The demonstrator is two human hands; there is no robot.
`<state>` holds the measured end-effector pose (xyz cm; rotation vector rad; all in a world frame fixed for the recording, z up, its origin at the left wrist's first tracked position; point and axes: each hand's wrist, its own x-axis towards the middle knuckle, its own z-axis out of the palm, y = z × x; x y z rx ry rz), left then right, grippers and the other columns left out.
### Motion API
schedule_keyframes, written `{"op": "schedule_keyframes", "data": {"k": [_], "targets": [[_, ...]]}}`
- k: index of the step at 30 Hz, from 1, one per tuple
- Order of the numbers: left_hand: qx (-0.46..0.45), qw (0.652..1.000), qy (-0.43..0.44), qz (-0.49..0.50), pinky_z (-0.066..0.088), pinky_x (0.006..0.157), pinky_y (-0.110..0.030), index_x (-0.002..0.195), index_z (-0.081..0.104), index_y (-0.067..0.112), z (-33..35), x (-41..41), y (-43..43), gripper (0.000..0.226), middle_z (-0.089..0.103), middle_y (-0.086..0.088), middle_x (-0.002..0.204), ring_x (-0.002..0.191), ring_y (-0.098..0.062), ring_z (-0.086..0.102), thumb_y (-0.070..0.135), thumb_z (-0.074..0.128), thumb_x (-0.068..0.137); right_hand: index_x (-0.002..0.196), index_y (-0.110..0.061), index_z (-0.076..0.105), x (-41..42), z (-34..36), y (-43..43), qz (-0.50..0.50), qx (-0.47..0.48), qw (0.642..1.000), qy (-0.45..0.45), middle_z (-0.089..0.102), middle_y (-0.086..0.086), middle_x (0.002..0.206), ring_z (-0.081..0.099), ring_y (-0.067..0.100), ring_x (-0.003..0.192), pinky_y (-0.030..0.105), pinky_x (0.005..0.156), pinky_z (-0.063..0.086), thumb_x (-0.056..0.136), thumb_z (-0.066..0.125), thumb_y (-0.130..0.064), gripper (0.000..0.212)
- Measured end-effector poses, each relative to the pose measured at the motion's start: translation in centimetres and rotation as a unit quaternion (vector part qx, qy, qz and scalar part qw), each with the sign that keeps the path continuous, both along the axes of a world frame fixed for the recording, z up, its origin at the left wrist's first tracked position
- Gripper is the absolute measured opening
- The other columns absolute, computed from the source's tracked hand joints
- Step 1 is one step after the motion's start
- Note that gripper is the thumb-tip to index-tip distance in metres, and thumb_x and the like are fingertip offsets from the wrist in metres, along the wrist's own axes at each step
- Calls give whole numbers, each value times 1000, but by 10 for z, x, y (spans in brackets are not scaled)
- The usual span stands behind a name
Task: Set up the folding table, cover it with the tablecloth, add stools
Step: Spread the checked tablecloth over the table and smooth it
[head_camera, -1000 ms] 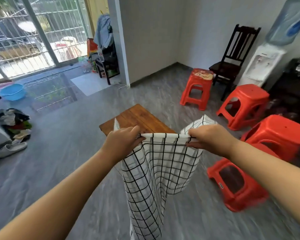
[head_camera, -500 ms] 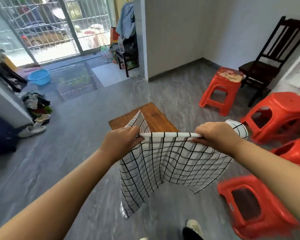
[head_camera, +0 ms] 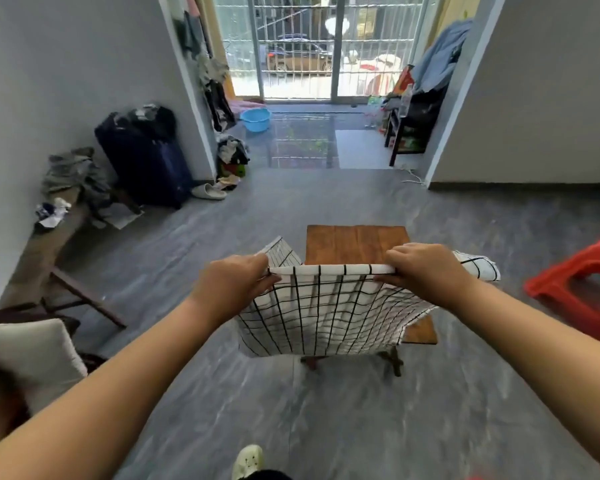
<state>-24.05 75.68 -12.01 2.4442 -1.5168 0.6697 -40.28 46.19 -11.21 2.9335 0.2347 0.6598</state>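
Holding the tablecloth (head_camera: 326,317) by its upper hem, we have our left hand (head_camera: 232,282) and right hand (head_camera: 426,271) each closed firmly on it. The fingers are curled over the edge and the thumbs pinch the near face. We grip it at two spread points so that the stretch between them is taut and the checked fabric hangs open below the grips instead of bunching. Outside each grip a loose end flares away: a flap beyond the left one, a corner past the right one.

The folding table (head_camera: 357,242) stands on its legs just beyond and below the grips, its bare wooden top showing over the hem. The hanging cloth screens the near part of it, though one near corner shows below the right grip and the feet show under the cloth's lower edge. The hem runs roughly in line with the table's near edge, which we judge is why we hold it square to the top, ready to be carried forward and laid down.

So the table looks set up and the covering is in hand, not done. A red stool (head_camera: 582,289) sits on the floor well outside the right grip, apart from the table, so the stools are not yet placed.
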Motion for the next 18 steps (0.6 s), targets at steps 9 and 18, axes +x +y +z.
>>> {"op": "schedule_keyframes", "data": {"k": [9,18], "targets": [[39,997,-5,72,14,39,-16,64,47,14,8,-42,9,38,50,0,47,40,-23,53,36,77,73,64,-17,52,-6,-2,-6,66,18,998,10,51,-7,54,54,16,47,20,39,20,78,65,-46,35],[50,998,19,22,15,39,-17,61,47,12,-13,-54,-58,40,51,-2,44,38,-24,54,38,75,73,61,-17,47,-49,-7,-55,17,21,999,43,52,-4,52,55,21,46,20,40,20,69,78,-37,38]]}}
